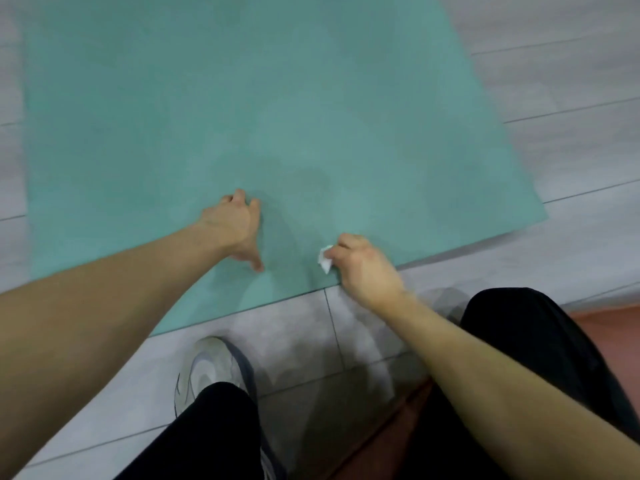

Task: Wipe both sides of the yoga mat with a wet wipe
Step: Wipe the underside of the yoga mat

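Teal foam fills most of the view: the yoga mat (pixel 242 109) lies flat and unrolled on a pale grey plank floor (pixel 571 98), its near edge running at a slant just ahead of the person's feet. One face is up; the other is hidden against the floor, so whether it has been cleaned cannot be told.

A wet wipe (pixel 324 260), white and bunched small, sits on the mat close to that near edge, pinched in the curled fingers of the right hand (pixel 363 268). The step in hand looks like wiping the upper face, at the strip nearest the person. A slightly darker patch just beyond the wipe may be damp, though the blur leaves that unsure.

The left hand (pixel 237 226) is planted on the mat beside it, thumb spread toward the edge and fingers bent down onto the foam, apparently pinning the mat so it does not slide. It holds nothing.

Next, by my reckoning, the wipe needs firm strokes outward across the remaining surface.

Both forearms reach forward and down, bare. Below them, black trousers (pixel 519 358) and a white shoe (pixel 211 372) stand on the floor.
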Demonstrator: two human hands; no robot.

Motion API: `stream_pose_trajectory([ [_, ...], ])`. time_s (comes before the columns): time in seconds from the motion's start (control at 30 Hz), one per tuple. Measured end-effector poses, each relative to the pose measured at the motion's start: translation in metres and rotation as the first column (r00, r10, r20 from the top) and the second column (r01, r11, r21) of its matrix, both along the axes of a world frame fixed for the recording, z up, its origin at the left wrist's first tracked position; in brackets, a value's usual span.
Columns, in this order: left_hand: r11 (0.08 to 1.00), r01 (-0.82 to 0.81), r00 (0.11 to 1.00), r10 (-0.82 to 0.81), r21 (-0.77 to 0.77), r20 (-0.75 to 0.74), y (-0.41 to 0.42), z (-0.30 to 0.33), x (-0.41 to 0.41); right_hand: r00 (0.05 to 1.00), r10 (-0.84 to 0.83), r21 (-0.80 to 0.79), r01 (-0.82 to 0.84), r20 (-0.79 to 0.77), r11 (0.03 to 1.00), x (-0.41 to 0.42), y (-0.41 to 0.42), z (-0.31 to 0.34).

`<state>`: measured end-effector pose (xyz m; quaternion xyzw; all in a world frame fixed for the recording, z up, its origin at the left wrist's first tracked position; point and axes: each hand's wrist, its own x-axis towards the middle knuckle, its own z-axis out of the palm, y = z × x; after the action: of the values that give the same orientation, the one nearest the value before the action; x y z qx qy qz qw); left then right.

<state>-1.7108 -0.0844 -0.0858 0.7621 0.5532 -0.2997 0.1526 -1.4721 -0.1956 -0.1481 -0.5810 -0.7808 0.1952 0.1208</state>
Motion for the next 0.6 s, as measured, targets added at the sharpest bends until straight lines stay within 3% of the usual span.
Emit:
stream_pose_trajectory([
  [0.07, 1.000, -0.024, 1.000, 0.024, -0.014, 0.008, 0.000, 0.000, 0.002, 0.951, -0.284, -0.006, 0.287, 0.125, 0.958, 0.057, 0.023, 0.006],
  [0.17, 1.000, 0.016, 0.999, -0.016, 0.016, 0.033, -0.004, -0.009, 0.001, 0.806, -0.579, 0.040, 0.579, 0.122, 0.814, 0.061, 0.023, 0.006],
  [0.23, 1.000, 0.026, 0.999, -0.027, 0.016, 0.041, -0.006, -0.012, 0.000, 0.833, -0.553, -0.021, 0.554, 0.011, 0.833, 0.015, 0.006, -0.001],
  [0.33, 0.997, 0.070, 0.996, -0.071, 0.013, 0.054, -0.005, -0.010, -0.003, 0.967, -0.230, -0.138, 0.215, -0.108, 0.967, -0.039, -0.014, 0.001],
  [0.43, 0.994, 0.093, 0.995, -0.095, 0.048, 0.023, -0.007, -0.007, -0.006, 1.000, -0.018, -0.141, 0.015, -0.017, 0.990, -0.006, 0.002, 0.009],
  [0.5, 0.992, 0.108, 0.994, -0.109, 0.057, 0.007, -0.010, -0.009, -0.009, 0.983, -0.082, -0.060, 0.093, 0.163, 0.994, 0.043, 0.023, 0.012],
  [0.53, 0.991, 0.118, 0.993, -0.117, 0.061, -0.021, -0.013, -0.010, -0.009, 0.950, -0.222, -0.021, 0.232, 0.219, 0.972, 0.068, 0.031, 0.012],
  [0.6, 0.988, 0.139, 0.988, -0.134, 0.068, -0.080, -0.017, -0.008, -0.006, 0.811, -0.551, 0.009, 0.560, 0.196, 0.828, 0.094, 0.036, 0.013],
])
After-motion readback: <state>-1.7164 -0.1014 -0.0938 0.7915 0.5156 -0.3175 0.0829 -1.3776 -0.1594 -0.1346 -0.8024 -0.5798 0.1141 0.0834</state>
